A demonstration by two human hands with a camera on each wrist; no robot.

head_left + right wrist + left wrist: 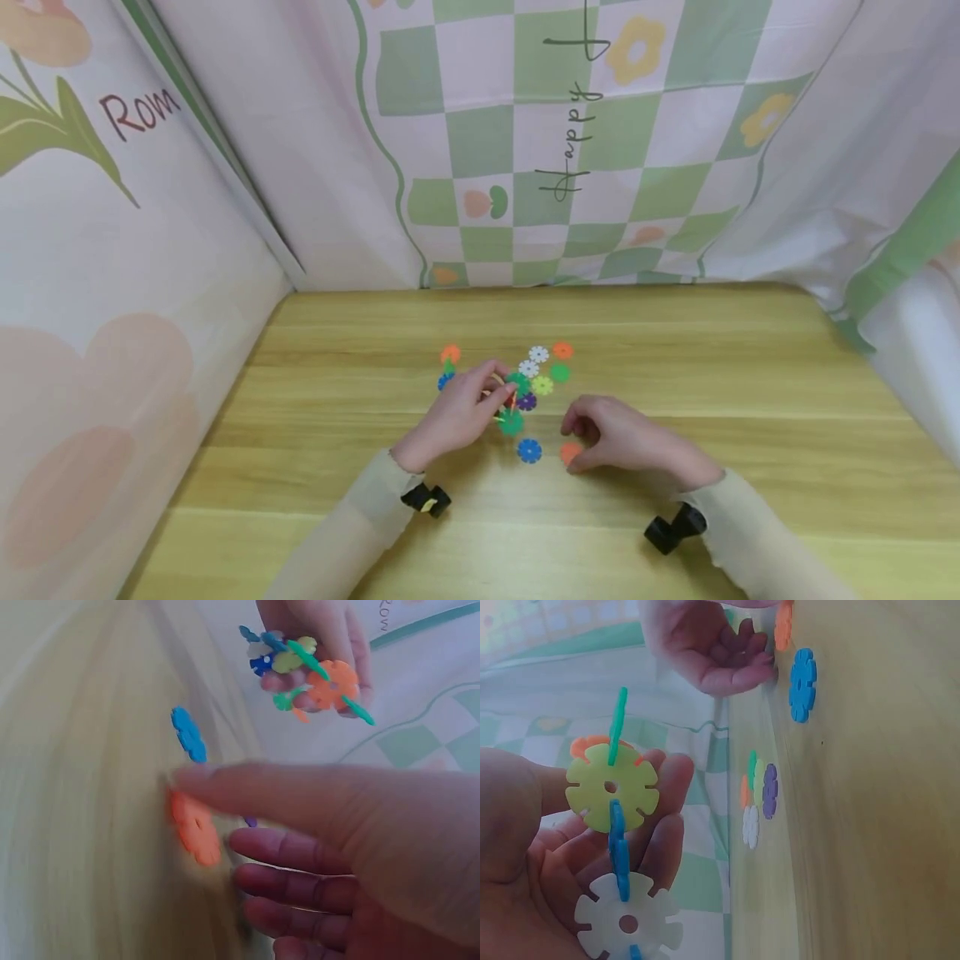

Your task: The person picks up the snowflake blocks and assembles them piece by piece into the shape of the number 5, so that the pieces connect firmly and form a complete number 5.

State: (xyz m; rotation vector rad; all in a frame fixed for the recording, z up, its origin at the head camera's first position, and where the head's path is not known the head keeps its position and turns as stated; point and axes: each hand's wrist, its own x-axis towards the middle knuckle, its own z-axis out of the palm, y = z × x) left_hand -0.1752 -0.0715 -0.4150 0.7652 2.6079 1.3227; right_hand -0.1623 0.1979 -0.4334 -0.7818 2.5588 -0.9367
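Note:
The left hand (pixel 459 406) holds a linked cluster of notched plastic snowflake discs above the table. In the left wrist view, a yellow disc (pixel 612 787) and a white disc (pixel 628 919) show in that cluster, joined by a blue disc seen edge-on. Green and orange discs also belong to it; an orange disc (pixel 333 684) shows in the right wrist view. The right hand (pixel 622 437) is low over the table at a loose orange disc (pixel 196 829). Its thumb overlaps the disc's edge, while the bent fingers stand apart from it. A loose blue disc (pixel 529 451) lies between the hands.
Loose discs lie beyond the hands: white (pixel 538 354), orange (pixel 562 350), green (pixel 560 372), yellow-green (pixel 542 385) and purple (pixel 527 401). The wooden table (pixel 675 333) meets a checkered curtain (pixel 555 142) at the back and a printed cloth wall (pixel 135 275) at left.

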